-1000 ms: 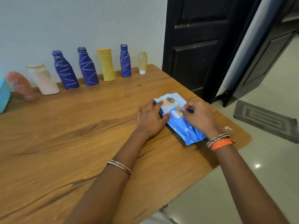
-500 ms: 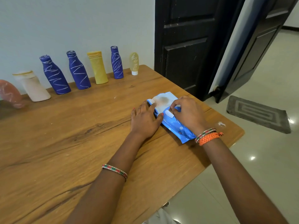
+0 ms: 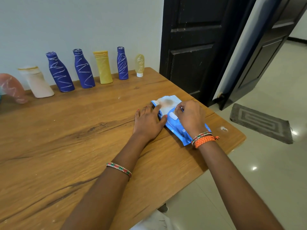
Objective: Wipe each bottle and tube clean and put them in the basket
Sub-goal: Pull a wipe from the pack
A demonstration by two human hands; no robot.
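1. Step in hand, as judged: getting a wipe out of the blue wipes pack (image 3: 176, 123), which lies flat on the wooden table (image 3: 66, 138) near its right edge. No wiping has begun.

2. Left hand (image 3: 147, 123): fingers straight, resting flat on the left side of the pack and on the table beside it, pinning the pack down. It grasps nothing.

3. Right hand (image 3: 191, 117): fingers curled over the middle of the pack, thumb and forefinger pinched at the opening beside the white flap (image 3: 173, 116). Whether they grip a wipe or the flap's edge cannot be told.

4. Task items: seven containers stand in a row along the far edge, against the wall, well apart from both hands. From the left: a pink bottle (image 3: 11, 88), a pale bottle (image 3: 39, 83), three dark blue bottles (image 3: 60, 73) (image 3: 83, 69) (image 3: 122, 63) with a yellow tube (image 3: 103, 68) between the second and third, and a small clear tube (image 3: 139, 64) standing on its cap. Most carry pale scribbled marks.

5. The basket cannot be made out.

6. Recommendation: keep the left palm firm so the pack does not lift; draw one sheet slowly and low across the opening, so that no second sheet trails out.

7. Risk: the pack sits close to the table's right edge and could slide off.
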